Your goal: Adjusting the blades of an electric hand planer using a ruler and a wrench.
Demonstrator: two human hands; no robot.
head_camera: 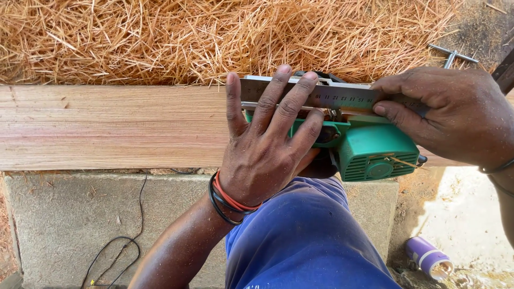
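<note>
The spread, open left hand (262,144) presses a steel ruler (321,95) flat against the green electric planer (369,147) beneath, while the right hand (444,109) pinches the ruler's other end.

The plank (107,126) lies bare leftward; rightward, the green planer (369,150) and steel ruler (321,95) block it.
</note>
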